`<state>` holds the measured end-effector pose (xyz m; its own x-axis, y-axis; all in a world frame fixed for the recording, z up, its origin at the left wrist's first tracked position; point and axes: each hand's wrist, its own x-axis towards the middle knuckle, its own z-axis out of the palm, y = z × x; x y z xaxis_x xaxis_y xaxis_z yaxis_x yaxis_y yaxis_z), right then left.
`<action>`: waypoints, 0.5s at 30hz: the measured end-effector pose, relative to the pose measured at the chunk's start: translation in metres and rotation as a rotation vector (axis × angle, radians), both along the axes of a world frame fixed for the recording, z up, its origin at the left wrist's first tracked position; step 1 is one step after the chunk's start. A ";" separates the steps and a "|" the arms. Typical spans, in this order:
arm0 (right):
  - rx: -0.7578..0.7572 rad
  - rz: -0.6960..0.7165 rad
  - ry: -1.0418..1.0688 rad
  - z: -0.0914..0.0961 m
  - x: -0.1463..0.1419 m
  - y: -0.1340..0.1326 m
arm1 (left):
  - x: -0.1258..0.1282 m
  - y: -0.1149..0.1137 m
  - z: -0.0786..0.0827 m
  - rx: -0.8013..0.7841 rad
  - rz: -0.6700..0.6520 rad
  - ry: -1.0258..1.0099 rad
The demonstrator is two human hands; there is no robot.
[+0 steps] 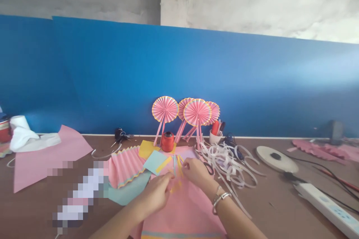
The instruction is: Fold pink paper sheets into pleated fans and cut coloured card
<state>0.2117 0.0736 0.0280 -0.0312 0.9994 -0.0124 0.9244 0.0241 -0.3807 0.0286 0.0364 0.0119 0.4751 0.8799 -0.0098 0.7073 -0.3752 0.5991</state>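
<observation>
My left hand (pixel 156 194) and my right hand (pixel 196 171) meet over a pink sheet of paper (pixel 185 213) at the table's front. Both pinch thin yellow and blue paper strips (pixel 176 168) between closed fingers. A silver bracelet sits on my right wrist. To the left of my hands lies a pleated pink paper (pixel 126 164) with coloured edges, on top of a light blue sheet (pixel 126 192). A small blue square (pixel 154 161) and a yellow square (pixel 147 148) lie just beyond my hands.
Several finished pink paper fans (pixel 196 114) lean on the blue wall, behind a red thread spool (pixel 167 142). Curled white strips (pixel 227 160) lie right. A tape roll (pixel 276 158), a power strip (pixel 328 205), scissors (pixel 121 135), a large pink sheet (pixel 42 157) and tissue (pixel 24 134) surround them.
</observation>
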 end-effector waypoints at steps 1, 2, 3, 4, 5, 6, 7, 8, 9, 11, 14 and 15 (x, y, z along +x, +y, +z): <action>-0.001 0.006 -0.005 0.001 -0.002 -0.001 | 0.000 0.002 -0.001 0.003 0.014 -0.030; 0.000 0.013 -0.013 0.002 -0.003 -0.002 | -0.001 0.006 -0.002 0.011 0.040 -0.060; 0.002 0.018 -0.024 0.003 -0.004 -0.003 | -0.002 0.010 -0.003 0.028 0.077 -0.089; 0.000 0.025 -0.036 0.004 -0.004 -0.005 | -0.004 0.015 -0.004 0.052 0.124 -0.116; -0.007 0.040 -0.046 0.004 -0.005 -0.008 | -0.006 0.021 -0.004 0.080 0.179 -0.136; -0.022 0.065 -0.056 0.005 -0.006 -0.011 | -0.009 0.027 -0.005 0.115 0.233 -0.145; -0.040 0.102 -0.060 0.007 -0.007 -0.015 | -0.012 0.033 -0.007 0.145 0.284 -0.144; -0.056 0.153 -0.058 0.008 -0.008 -0.020 | -0.014 0.039 -0.009 0.175 0.314 -0.139; -0.075 0.217 -0.062 0.011 -0.010 -0.026 | -0.017 0.043 -0.012 0.211 0.325 -0.133; -0.096 0.356 -0.081 0.016 -0.015 -0.041 | -0.021 0.049 -0.017 0.288 0.309 -0.101; -0.241 0.503 -0.176 0.027 -0.024 -0.066 | -0.021 0.045 -0.021 0.418 0.238 -0.037; -0.284 0.527 -0.175 0.031 -0.026 -0.073 | -0.020 0.041 -0.020 0.456 0.207 -0.021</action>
<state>0.1852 0.0005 0.0591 -0.4930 0.8070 -0.3250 0.8650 0.4145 -0.2829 0.0090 0.0779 -0.0083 0.2859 0.8680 0.4060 0.7839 -0.4555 0.4218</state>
